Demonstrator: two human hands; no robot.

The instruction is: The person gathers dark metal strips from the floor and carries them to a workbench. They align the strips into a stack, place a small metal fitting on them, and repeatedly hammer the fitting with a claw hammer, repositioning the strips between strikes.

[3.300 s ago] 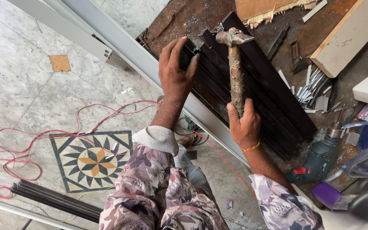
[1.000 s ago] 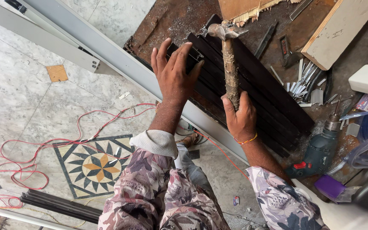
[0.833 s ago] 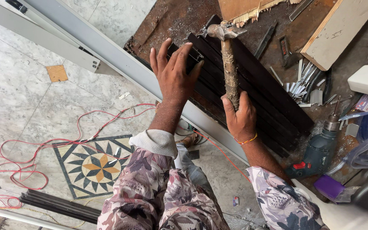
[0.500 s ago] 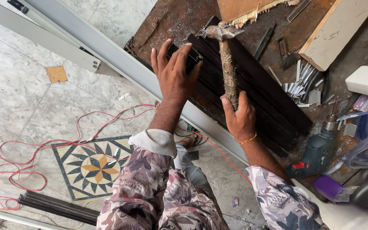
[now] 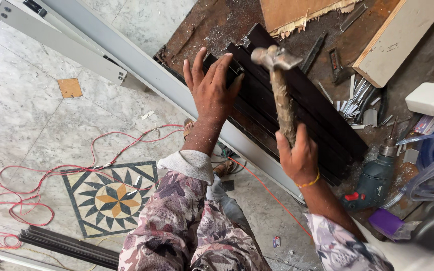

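from my feed, my right hand (image 5: 298,156) is clenched round the rough handle of the hammer (image 5: 280,83), its head raised just above the dark profile stack (image 5: 297,108). my left hand (image 5: 212,90) lies flat and unclenched, fingers spread on the near end of that stack, just left of the hammer head. i judge the main risk is a blow glancing off the ribbed surface onto those fingers, being so close. beyond my right hand, loose metal strips (image 5: 355,100) and a drill (image 5: 375,175) could jump from the jolt.
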